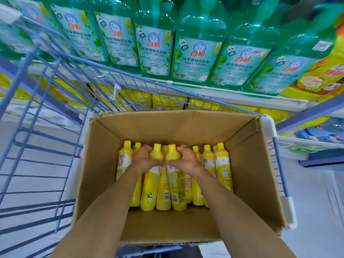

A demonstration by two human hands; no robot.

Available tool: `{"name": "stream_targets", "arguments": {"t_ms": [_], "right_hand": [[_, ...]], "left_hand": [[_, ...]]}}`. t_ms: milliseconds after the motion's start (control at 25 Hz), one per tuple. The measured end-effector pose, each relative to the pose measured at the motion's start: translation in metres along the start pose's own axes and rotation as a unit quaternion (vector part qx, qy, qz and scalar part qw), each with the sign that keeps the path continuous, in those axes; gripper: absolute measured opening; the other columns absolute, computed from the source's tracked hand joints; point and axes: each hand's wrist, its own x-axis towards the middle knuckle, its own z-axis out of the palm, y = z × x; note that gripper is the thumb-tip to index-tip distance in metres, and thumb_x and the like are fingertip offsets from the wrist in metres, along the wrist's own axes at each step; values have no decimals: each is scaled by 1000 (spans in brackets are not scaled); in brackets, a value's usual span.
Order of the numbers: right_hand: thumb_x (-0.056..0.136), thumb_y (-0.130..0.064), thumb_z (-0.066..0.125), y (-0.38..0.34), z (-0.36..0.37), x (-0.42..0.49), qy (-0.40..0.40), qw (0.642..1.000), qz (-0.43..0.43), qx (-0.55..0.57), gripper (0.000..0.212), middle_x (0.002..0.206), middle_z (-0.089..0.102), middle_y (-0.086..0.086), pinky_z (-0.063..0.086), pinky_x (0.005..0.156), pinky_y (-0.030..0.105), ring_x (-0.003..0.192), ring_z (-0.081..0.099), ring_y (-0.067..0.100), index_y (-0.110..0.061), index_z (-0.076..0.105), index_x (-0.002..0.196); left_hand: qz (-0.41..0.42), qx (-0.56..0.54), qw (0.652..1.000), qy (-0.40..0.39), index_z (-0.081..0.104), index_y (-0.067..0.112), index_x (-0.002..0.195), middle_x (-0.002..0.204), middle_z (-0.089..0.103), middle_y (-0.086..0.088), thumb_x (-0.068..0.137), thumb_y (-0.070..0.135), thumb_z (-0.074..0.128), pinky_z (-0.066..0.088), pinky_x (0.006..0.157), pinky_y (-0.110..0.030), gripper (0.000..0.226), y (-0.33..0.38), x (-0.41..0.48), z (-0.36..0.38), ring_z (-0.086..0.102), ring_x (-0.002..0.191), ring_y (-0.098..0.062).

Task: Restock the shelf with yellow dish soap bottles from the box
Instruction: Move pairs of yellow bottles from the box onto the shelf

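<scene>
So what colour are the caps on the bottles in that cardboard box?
Yellow, matching the bottle bodies. The head view shows it best, on the caps poking up between the two hands.

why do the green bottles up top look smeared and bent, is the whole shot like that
Head view: the green bottles along the top are motion-blurred and bowed by the wide-angle lens, as is the blue cart; the middle is sharper, with the left hand, right hand and yellow bottles in the box fairly crisp under even light.

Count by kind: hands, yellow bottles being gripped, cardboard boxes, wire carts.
Hands: 2 (left hand, right hand)
Gripped yellow bottles: 2
Cardboard box: 1
Blue wire cart: 1
Total: 6
</scene>
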Motion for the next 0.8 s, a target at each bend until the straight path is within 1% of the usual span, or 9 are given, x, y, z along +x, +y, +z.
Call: {"name": "stream_targets", "arguments": {"t_ms": [80,120,200,320,440,560,680,720,800], "right_hand": [[44,-71,82,-2,-5,-12,6,999,-36,-6,95,107,68,-2,43,66,17,94,61,13,-13,67,118],[42,-72,81,-9,-14,-23,8,999,-49,-2,97,107,70,-2,45,69,20,95,63,14,-14,67,119],[50,-60,88,-35,-42,-52,33,997,-71,13,86,106,71,-4,50,76,26,97,65,14,-13,67,119],[65,-36,94,-87,-94,-97,71,991,-114,24,67,111,71,-2,49,84,25,102,64,11,-13,68,123],[68,-28,94,-152,-157,-145,104,976,-184,43,67,119,69,3,52,95,30,107,62,13,-10,65,126],[64,-31,95,-215,-219,-193,144,957,-248,32,66,108,69,-1,53,82,32,94,63,14,-9,67,119],[61,-31,94,-270,-280,-240,195,927,-319,28,50,91,69,-10,52,72,28,79,62,6,-24,66,102],[62,-30,95,-287,-299,-254,210,916,-339,28,46,87,66,-14,50,70,26,76,60,3,-29,64,97],[63,-30,95,-312,-330,-281,233,899,-369,42,41,84,66,-15,52,69,29,76,60,2,-32,62,89]], "left_hand": [[30,-14,999,-13,62,10,105,95,65,1,47,38,96,45,68,-26,73,10,-15,-5,60,89,-17],[45,-16,998,-27,64,10,101,93,66,-1,46,36,96,46,65,-23,69,15,-24,-10,61,87,-16],[75,-23,997,-27,65,13,88,85,69,-5,47,29,96,51,63,-27,55,34,-50,-30,60,81,-15],[125,-46,991,5,69,12,89,88,74,-9,38,41,92,57,73,-45,63,80,-86,-71,63,78,-16],[191,-60,980,7,69,16,87,88,73,-1,52,18,97,56,78,-40,45,169,-144,-126,65,84,-15],[273,-60,960,24,64,14,87,85,66,-1,60,11,96,52,71,-34,41,254,-203,-171,60,76,-10],[344,-66,935,63,66,15,86,80,66,4,60,10,96,49,63,-18,40,321,-246,-215,59,70,-4],[359,-61,928,83,68,16,87,83,70,4,56,19,97,53,68,-20,43,343,-257,-227,65,75,-9],[399,-71,908,106,71,15,94,95,76,-3,45,34,96,60,80,-36,59,377,-273,-243,72,88,-22]]}}
